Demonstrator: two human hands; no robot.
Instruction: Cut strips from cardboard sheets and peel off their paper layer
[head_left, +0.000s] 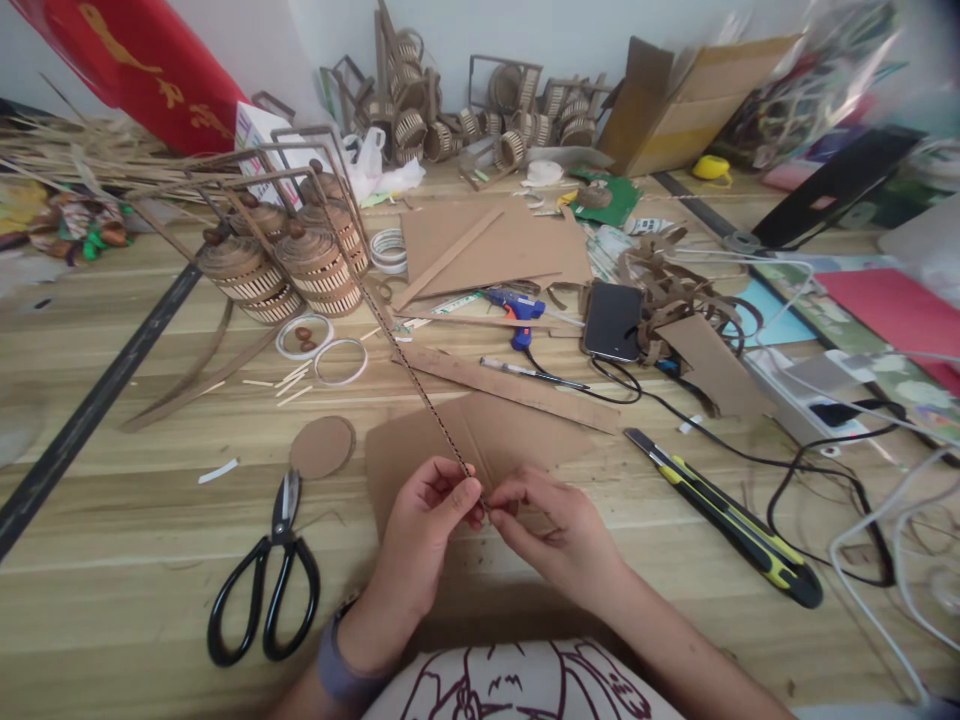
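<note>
Scissors [283,530], cutter [729,522], glue gun [520,304] — around hands [420,525] [562,525] pinching strip [430,403]

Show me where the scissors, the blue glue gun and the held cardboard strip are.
Scissors [283,529]: head view, on the pivot.
Blue glue gun [524,308]: head view, on its body.
Cardboard strip [430,404]: head view, on its corrugated edge.

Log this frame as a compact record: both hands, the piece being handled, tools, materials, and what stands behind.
Left hand: pinches a thin brown corrugated-cardboard strip
Right hand: fingertips pinched at the strip's near end
Strip angle: slants forward and left
Tool, left: black-handled metal scissors
Tool, right: yellow-and-black utility knife
Tool, ahead: blue glue gun with orange trigger
Material: round brown cardboard disc, beyond the scissors
Behind: round lidded brown baskets with tall handles
</note>
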